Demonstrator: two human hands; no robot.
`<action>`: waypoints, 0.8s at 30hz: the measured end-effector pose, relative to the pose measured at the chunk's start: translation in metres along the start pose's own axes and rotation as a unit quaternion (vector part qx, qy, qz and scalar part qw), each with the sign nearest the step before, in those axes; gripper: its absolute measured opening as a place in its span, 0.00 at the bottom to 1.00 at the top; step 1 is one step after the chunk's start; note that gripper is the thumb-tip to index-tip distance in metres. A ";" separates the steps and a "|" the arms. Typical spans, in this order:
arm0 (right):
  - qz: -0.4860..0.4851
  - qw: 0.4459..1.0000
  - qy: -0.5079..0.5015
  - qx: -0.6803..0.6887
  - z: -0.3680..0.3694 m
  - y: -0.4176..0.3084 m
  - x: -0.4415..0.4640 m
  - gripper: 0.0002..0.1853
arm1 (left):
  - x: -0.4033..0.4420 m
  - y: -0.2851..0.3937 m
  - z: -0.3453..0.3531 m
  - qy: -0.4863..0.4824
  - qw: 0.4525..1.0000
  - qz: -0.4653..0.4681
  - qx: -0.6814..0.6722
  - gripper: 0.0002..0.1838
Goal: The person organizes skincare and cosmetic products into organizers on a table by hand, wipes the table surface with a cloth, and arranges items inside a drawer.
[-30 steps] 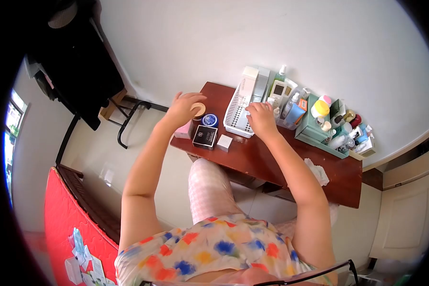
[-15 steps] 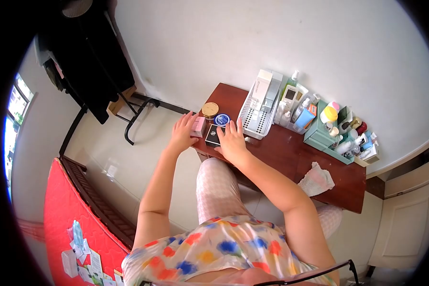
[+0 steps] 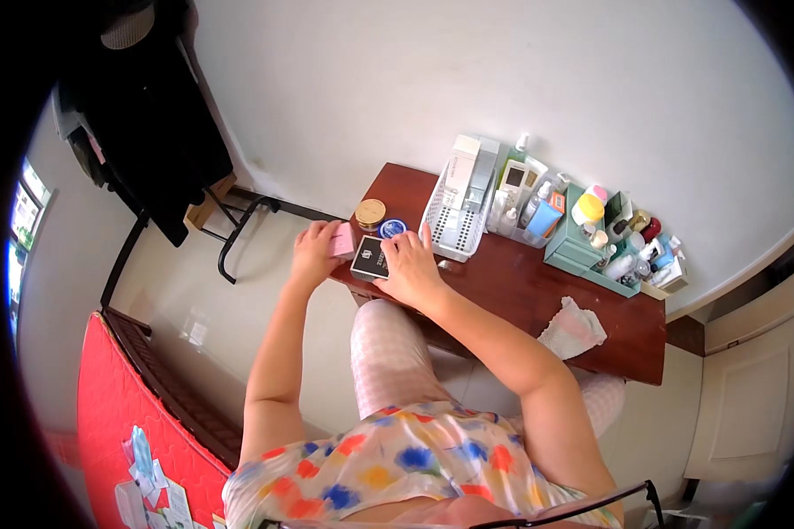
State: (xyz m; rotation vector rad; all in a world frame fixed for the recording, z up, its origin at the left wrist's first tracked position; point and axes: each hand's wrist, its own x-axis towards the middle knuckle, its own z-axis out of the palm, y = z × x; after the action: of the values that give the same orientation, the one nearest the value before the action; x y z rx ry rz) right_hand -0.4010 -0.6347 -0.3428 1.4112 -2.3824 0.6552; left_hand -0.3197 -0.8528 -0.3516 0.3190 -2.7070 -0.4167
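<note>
At the table's left end, my left hand [image 3: 312,257] is closed around the side of a small pink box [image 3: 342,241]. My right hand [image 3: 413,271] has its fingers and thumb on the right side of a black box [image 3: 369,257] with pale lettering, one finger raised. The two boxes are side by side near the table edge. Just behind them are a round gold-lidded jar [image 3: 370,213] and a round blue tin [image 3: 392,228], the tin partly covered by the right hand's fingers.
A white perforated basket [image 3: 430,231] with upright boxes stands right of the jars. Beyond it are bottles and tubes, a green organizer [image 3: 573,253] full of cosmetics, and a crumpled white cloth [image 3: 573,328] on the brown table [image 3: 512,291]. A red mattress [image 3: 141,397] lies at left.
My left hand has closed on the pink box, which is now lifted or tilted slightly. The fingers of my right hand have drawn in on the black box. The whole view has shifted a little.
</note>
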 end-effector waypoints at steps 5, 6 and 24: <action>0.043 0.990 0.059 0.121 -0.046 0.025 0.006 0.30 | 0.002 0.018 -0.027 0.113 0.990 -0.029 -0.082 0.38; 0.038 0.990 0.097 0.094 -0.056 0.034 0.006 0.30 | 0.006 0.020 -0.027 0.121 0.984 -0.036 -0.125 0.39; 0.169 0.971 -0.097 -0.141 -0.012 0.148 0.023 0.28 | 0.060 0.095 -0.018 0.040 0.987 0.086 -0.133 0.40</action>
State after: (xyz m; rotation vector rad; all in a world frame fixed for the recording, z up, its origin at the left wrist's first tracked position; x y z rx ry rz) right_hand -0.5422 -0.5840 -0.3568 1.0006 -2.7679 0.2422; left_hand -0.3823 -0.7854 -0.2841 0.0252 -2.5341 -0.6885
